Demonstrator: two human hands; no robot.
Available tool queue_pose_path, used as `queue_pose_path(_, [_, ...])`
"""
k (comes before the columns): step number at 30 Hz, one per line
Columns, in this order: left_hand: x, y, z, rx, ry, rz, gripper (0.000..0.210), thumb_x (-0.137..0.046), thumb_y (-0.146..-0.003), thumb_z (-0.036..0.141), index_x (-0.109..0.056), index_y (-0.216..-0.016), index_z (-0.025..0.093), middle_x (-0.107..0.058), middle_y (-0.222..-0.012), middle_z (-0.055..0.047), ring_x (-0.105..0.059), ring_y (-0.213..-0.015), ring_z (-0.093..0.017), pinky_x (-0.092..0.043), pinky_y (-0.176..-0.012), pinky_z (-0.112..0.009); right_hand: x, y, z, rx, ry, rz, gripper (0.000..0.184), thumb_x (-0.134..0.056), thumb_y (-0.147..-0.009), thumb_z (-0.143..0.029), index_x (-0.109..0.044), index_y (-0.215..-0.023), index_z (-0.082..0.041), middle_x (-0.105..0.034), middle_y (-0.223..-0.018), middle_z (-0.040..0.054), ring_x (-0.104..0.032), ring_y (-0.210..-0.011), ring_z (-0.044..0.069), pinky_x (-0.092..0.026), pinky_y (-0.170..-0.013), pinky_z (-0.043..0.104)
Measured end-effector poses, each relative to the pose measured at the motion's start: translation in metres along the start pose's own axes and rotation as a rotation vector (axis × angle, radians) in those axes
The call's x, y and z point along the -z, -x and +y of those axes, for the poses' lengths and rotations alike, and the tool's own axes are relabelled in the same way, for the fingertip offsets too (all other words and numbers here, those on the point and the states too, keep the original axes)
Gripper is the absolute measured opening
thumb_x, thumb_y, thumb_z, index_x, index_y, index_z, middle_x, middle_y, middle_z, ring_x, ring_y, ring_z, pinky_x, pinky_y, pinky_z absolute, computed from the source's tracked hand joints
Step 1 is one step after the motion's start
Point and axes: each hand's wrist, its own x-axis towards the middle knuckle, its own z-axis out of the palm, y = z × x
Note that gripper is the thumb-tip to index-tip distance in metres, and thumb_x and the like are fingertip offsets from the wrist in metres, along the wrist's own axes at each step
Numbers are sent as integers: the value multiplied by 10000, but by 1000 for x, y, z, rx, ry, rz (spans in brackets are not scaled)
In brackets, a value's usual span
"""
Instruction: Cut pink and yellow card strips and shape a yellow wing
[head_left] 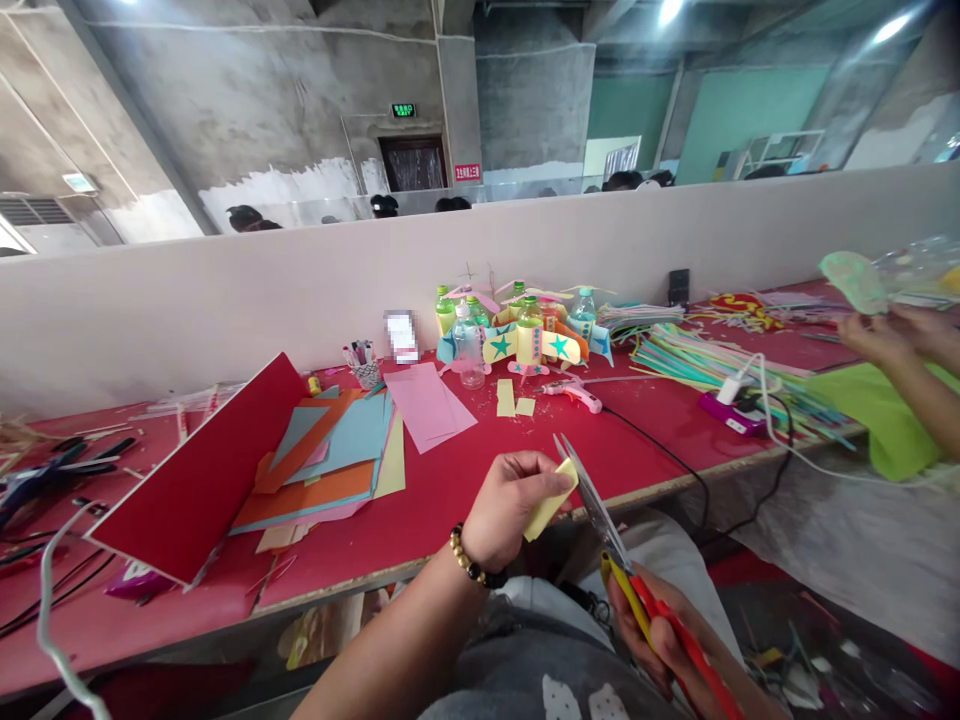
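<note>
A: Nearest the lens: right hand (667, 640), fingers closed through the red and yellow handles of the scissors (622, 560), blades parted.

B: And the left hand (510, 510)?

A: Fingers pinched on a yellow paper piece (551, 503), which sits between the scissor blades, held above the lap just off the bench (465, 490) edge.

B: On the bench?

A: 2 yellow offcuts (513, 400); a pink sheet (427, 405); a stack of coloured paper (330, 455); a red board (202, 475) tilted at left; a glue gun (574, 393); bottle planes with star-marked wings (525, 335).

B: Far right?

A: Another person's hand (874, 335), gripping a pale green piece (855, 280), beside green paper (889, 420).
</note>
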Motion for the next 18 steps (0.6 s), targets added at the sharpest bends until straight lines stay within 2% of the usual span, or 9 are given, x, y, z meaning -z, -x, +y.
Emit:
queue_pose_path(3, [1, -1, 0, 6, 10, -5, 249, -766, -623, 297, -584, -599, 129, -607, -517, -10, -486, -408, -65, -309, -398, -168, 2, -9, 7, -11, 0, 2, 613, -433, -651, -841, -433, -745, -235, -300, -501, -72, -248, -407, 80, -197, -405, 258])
queue_pose_path(7, [3, -2, 0, 26, -4, -7, 259, -776, -604, 307, -582, -602, 134, -598, -499, -3, -472, -385, -65, -311, -391, -176, 2, -6, 16, -28, 10, -1, 628, -381, -654, -859, -412, -761, -241, -262, -476, -85, -196, -387, 76, -159, -409, 262])
queue_pose_path(14, [4, -1, 3, 45, -24, -34, 247, -769, -604, 304, -595, -597, 129, -597, -489, -4, -479, -382, -67, -320, -397, -179, 7, -4, 41, 25, -8, -6, 626, -360, -695, -840, -386, -804, -224, -292, -487, -99, -206, -400, 64, -165, -417, 237])
queue_pose_path(18, [3, -1, 3, 53, -16, -41, 255, -772, -597, 305, -587, -591, 130, -605, -492, -9, -488, -386, -69, -322, -397, -176, 8, -3, 39, -5, 10, 16, 625, -365, -687, -844, -400, -789, -228, -317, -481, -90, -228, -392, 71, -170, -406, 237])
